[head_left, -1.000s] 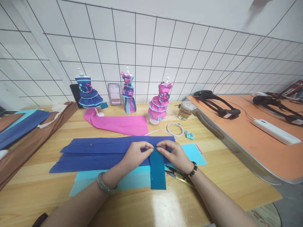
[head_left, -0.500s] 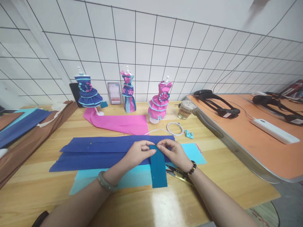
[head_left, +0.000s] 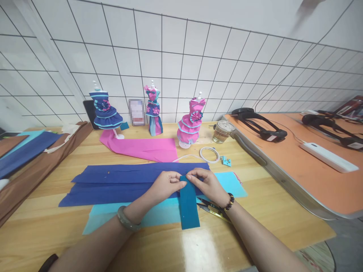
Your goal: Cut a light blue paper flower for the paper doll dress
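Note:
A teal fabric strip (head_left: 189, 207) hangs down between my hands over the front of the table. My left hand (head_left: 168, 186) pinches its top left corner, and my right hand (head_left: 206, 182) pinches the top right corner. Beneath them lie long dark blue fabric pieces (head_left: 119, 193) and a light blue sheet (head_left: 161, 216). Partly hidden by my right hand and forearm, a pair of scissors (head_left: 211, 208) rests on the table.
Three small dressed mannequins (head_left: 106, 111) (head_left: 153, 109) (head_left: 190, 122) stand at the back near a phone (head_left: 137, 112). Pink fabric (head_left: 150, 148), a tape roll (head_left: 209, 155) and a glass (head_left: 223, 132) lie behind the blue fabric. Black headsets (head_left: 261, 124) are on the orange surface (head_left: 300, 170).
The teal strip's lower end has shifted slightly down and to the left. Both hands keep their pinch at its top edge, with small finger movements.

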A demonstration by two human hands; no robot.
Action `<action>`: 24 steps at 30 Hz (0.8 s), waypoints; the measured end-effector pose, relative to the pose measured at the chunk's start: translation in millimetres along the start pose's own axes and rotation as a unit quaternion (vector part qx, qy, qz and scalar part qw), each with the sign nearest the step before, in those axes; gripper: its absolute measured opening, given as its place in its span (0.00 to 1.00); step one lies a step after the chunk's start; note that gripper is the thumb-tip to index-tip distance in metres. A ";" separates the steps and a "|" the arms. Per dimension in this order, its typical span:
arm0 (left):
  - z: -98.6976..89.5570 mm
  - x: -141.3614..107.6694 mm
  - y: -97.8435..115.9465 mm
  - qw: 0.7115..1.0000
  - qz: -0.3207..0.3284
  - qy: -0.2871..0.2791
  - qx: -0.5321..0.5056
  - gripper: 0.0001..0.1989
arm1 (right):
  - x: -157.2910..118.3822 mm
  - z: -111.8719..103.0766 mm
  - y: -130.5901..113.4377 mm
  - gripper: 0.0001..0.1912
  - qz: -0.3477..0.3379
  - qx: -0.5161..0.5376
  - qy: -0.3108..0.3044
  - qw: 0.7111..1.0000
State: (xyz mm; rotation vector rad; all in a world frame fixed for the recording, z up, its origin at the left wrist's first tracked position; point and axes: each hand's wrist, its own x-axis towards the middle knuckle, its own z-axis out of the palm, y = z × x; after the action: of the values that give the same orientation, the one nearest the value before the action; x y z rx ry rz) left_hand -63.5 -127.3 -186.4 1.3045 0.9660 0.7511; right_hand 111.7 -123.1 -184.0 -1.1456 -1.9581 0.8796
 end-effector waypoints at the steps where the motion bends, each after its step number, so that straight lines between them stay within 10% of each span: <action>1: 0.4 -0.2 0.2 1.000 0.000 -0.003 0.001 0.13 | 0.3 -0.1 -0.2 0.13 -0.002 -0.001 0.000 1.000; 24: -6.7 1.0 0.8 1.000 0.009 0.000 -0.012 0.17 | -0.5 2.2 7.3 0.15 0.048 0.075 0.018 0.996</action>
State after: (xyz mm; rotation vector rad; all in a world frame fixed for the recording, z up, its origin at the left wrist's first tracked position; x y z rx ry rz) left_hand -69.1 -123.3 -185.8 1.2936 0.9436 0.7730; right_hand 113.2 -121.2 -191.3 -1.1657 -1.7886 1.0316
